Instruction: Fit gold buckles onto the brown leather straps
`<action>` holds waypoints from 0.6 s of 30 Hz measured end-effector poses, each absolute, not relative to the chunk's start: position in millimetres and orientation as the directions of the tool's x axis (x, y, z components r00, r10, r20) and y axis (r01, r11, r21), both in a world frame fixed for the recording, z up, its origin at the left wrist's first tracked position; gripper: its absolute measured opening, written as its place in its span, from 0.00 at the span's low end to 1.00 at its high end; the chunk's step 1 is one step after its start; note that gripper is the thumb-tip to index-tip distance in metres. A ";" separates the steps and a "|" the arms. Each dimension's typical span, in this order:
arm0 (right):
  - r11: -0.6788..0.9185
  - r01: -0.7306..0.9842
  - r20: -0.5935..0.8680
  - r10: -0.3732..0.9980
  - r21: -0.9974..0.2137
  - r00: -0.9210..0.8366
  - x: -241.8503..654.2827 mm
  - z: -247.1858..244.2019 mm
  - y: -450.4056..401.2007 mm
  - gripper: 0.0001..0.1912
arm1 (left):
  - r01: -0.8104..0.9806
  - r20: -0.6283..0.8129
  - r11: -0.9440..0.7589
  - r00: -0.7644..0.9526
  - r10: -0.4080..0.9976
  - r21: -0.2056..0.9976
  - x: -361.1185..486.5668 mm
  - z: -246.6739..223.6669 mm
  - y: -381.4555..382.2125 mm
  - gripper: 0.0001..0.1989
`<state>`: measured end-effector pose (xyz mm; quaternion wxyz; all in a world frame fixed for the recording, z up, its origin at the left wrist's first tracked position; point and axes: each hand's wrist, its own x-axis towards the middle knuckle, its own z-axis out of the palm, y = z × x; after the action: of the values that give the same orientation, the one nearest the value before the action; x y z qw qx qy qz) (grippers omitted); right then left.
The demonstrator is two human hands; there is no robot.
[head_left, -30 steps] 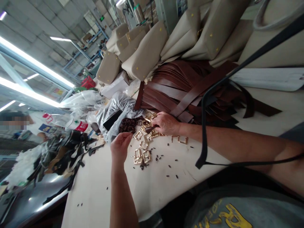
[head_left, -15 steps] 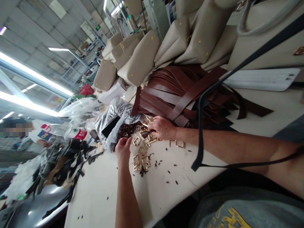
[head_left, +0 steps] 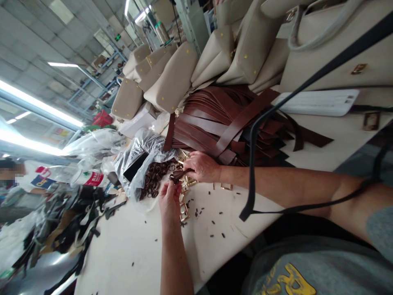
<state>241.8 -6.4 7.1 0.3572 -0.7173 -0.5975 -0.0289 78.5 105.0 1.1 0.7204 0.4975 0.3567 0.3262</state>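
Observation:
My right hand (head_left: 201, 167) is closed around a narrow brown leather strap (head_left: 184, 173), whose end points left. Just below and left of it, my left hand (head_left: 170, 196) pinches a small dark brown leather loop (head_left: 172, 178) at the strap's end. Whether the loop is around the strap or only touching it, I cannot tell. Gold-coloured buckles (head_left: 184, 212) lie beneath and beside both hands, partly hidden by them. A heap of brown leather loops (head_left: 153, 177) sits in an opened plastic bag (head_left: 135, 192) to the left.
Behind my right hand lies a thick bundle of brown leather strips (head_left: 199, 108). Beige handbags (head_left: 175, 80) stand along the back. A black phone (head_left: 134, 166) rests on the plastic bag. Small dark bits dot the white tabletop (head_left: 123, 241). A black cord (head_left: 252, 164) hangs before my right forearm.
My left hand has moved right from the heap of loops to the strap's end, bringing a loop there. The right hand still holds the strap, now more to the left. The view has shifted slightly.

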 end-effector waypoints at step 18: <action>0.089 0.911 0.477 0.870 -0.402 0.125 233.5 6.7 -5.0 0.05 | -0.020 -0.187 0.269 0.670 0.718 0.963 80.4 0.8 96.1 0.22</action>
<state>233.5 -5.0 6.7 0.3287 -0.6741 -0.6608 -0.0313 80.4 96.1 0.8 0.7304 0.5492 0.3180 0.2524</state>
